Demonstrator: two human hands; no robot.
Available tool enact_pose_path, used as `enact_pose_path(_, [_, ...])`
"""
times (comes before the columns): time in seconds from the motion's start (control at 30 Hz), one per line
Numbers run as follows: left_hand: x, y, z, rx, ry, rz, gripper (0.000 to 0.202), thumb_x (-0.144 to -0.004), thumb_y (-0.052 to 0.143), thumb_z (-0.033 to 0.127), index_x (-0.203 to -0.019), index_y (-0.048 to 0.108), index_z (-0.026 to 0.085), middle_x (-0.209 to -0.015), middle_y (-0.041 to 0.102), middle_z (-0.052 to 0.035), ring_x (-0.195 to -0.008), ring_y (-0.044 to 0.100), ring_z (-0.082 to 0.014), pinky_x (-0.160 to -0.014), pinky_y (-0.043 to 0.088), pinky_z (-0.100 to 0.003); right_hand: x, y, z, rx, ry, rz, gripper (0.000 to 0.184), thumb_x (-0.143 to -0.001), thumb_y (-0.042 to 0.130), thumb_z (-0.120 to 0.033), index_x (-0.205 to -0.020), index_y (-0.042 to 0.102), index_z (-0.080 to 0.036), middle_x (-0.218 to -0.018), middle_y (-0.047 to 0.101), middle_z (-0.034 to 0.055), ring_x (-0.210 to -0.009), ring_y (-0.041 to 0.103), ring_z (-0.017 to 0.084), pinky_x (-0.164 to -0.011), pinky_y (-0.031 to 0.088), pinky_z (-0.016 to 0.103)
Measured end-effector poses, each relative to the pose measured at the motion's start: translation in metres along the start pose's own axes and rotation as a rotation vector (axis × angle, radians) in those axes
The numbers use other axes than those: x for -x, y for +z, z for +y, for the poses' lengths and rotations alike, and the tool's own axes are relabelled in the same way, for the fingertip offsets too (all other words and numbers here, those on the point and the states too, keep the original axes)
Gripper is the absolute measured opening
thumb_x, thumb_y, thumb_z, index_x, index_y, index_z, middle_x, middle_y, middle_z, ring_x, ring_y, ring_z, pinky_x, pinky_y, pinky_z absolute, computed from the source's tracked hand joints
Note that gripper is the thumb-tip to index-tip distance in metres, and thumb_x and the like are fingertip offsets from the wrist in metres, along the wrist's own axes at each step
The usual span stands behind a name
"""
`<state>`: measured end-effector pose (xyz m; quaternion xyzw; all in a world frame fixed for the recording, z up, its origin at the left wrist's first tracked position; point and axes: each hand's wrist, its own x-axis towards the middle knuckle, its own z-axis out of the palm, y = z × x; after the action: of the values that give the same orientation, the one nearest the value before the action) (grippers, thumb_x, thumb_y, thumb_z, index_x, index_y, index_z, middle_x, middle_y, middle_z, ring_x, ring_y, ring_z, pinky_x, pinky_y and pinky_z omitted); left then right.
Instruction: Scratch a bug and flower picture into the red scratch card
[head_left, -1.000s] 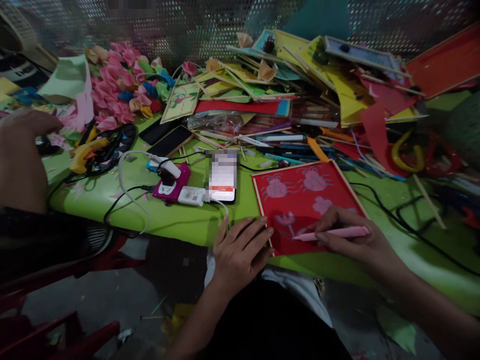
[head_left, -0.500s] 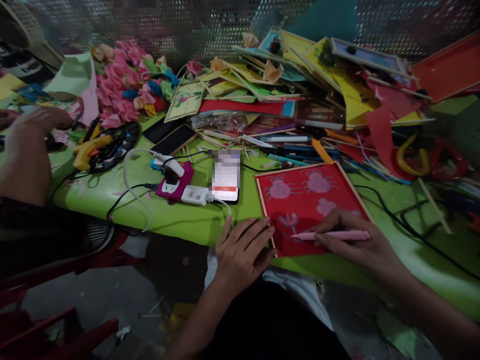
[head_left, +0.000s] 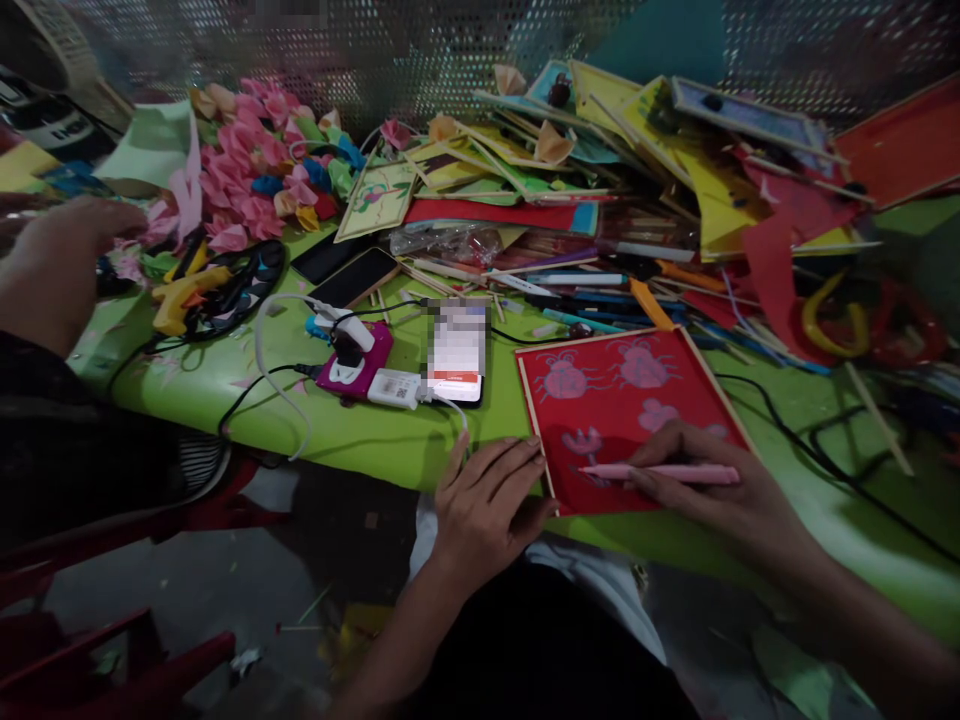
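A red card (head_left: 622, 395) framed with thin wooden sticks lies near the front edge of the green table (head_left: 360, 440), with pink crab-like and flower drawings on it. My right hand (head_left: 712, 485) is closed around a pink pen (head_left: 660, 472), whose tip touches the lower left part of the card by a small pink flower. My left hand (head_left: 487, 505) rests flat at the card's lower left corner, fingers stretched out, pressing on the table edge.
A phone (head_left: 457, 350), a magenta power adapter (head_left: 352, 365) and white cables lie left of the card. Pens, sticks and coloured framed cards pile up behind. Pink paper flowers (head_left: 255, 180) and a yellow glue gun (head_left: 180, 295) sit far left, where another person's hand (head_left: 52, 260) reaches.
The view has drifted slightly; my hands and pen stay almost in place on the card. The other person's hand at the left has shifted a little.
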<state>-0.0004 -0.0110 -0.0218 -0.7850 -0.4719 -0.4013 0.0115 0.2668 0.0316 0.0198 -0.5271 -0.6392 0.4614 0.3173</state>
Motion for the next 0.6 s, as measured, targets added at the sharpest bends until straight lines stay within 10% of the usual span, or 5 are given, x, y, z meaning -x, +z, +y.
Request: enact_pose_path(0.6, [-0.0002,-0.0003,0.0003,0.001,-0.011,0.0,0.029,-0.099,0.067,0.039,-0.122,0.074,0.024,-0.123,0.08,-0.003,-0.115,0.075,-0.0198,-0.134,0.025,-0.044,-0.0009,0.0013,-0.0071,0.006,0.053,-0.022,0.028,-0.082,0.084,-0.049,-0.081,0.076,-0.022,-0.075,0.074,0.0028,-0.066,0.065,0.018,-0.059,0.046,0.026])
